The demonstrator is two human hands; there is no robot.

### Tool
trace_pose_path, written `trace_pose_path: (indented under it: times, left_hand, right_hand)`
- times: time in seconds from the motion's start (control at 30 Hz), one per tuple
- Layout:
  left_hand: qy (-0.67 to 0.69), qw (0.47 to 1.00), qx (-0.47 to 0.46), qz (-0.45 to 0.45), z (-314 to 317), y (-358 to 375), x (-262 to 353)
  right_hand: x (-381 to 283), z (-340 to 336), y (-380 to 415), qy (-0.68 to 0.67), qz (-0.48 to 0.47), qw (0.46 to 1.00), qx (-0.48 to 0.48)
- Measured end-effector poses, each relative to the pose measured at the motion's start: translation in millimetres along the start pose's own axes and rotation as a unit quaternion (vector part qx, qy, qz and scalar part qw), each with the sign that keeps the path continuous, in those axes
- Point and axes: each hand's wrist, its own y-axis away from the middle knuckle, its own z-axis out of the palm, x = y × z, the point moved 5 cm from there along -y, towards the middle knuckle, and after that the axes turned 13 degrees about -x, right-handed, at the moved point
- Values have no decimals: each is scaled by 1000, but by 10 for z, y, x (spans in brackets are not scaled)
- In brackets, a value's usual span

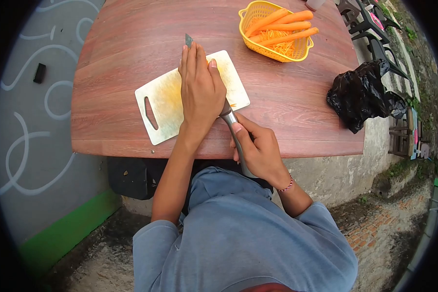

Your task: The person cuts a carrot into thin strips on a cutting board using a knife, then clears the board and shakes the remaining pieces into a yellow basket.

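Observation:
My right hand (259,148) is wrapped around the metal handle of a knife (230,118) near the table's front edge. Over the blade lies my left hand (202,87), its fingers stretched out and pointing away from me. Most of the blade is hidden under it; only the tip shows past the fingertips. Beneath the knife and left hand is a white cutting board (168,97) with a yellow-orange stain and a slot handle at its left. A few small orange scraps (233,105) lie close to its right edge.
A yellow plastic basket (277,55) with several carrots (289,27) and orange shreds (282,46) stands at the back right of the wooden table (131,53). A black plastic bag (360,95) sits at the right edge. Dark chairs (374,44) are beyond, and a painted wall (24,112) is left.

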Motion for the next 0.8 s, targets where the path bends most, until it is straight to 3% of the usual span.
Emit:
trace_pose_path:
  times: [0.37, 0.57, 0.73, 0.8]
  left_hand:
    - [-1, 999, 38, 26, -203, -240, 277]
    - [10, 992, 61, 109, -54, -801, 801]
    - [28, 981, 74, 178, 483, -1376, 1116]
    - [144, 975, 10, 171, 681, -1502, 1161]
  right_hand:
    - [-360, -169, 42, 30, -41, 999, 5]
    - [-594, -579, 124, -13, -83, 992, 94]
    - [-668, -1174, 64, 8, -88, 979, 184]
    - [-604, -1352, -23, 32, -73, 974, 214]
